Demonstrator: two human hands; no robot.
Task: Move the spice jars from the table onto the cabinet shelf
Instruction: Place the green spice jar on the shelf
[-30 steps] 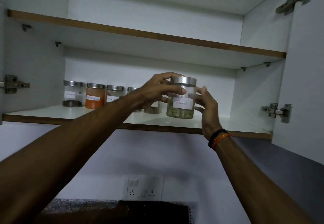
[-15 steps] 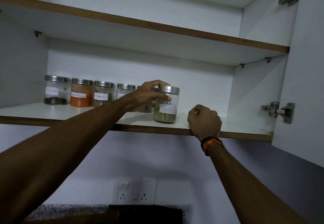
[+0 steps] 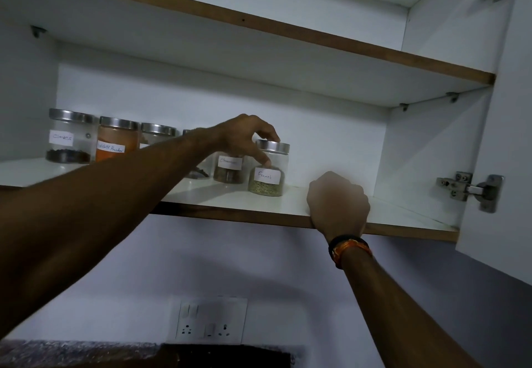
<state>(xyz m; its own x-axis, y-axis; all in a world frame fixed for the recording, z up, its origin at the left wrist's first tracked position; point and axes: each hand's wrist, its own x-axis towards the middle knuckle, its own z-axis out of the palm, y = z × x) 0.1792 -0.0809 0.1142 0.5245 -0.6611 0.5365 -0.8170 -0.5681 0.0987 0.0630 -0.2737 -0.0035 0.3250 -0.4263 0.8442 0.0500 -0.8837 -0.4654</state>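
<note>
**Fennel jar set down on the lower shelf; grip loosening**

The fennel jar (image 3: 269,170) now stands upright on the lower shelf (image 3: 403,218), at the right end of the jar row and just beside the cinnamon jar (image 3: 229,169). A second ago both hands carried it above the shelf edge. The left hand (image 3: 247,137) still reaches over it: its fingers (image 3: 266,162) are spread and only lightly touch the lid and the glass, so the hold appears to be coming off. The right hand (image 3: 338,203) has left the jar; its fingers are curled and it rests at the shelf's front edge, holding nothing visible. Judged from this, the placement is nearly complete. The clove jar (image 3: 69,137) and the orange powder jar (image 3: 116,140) stand further left.
</note>
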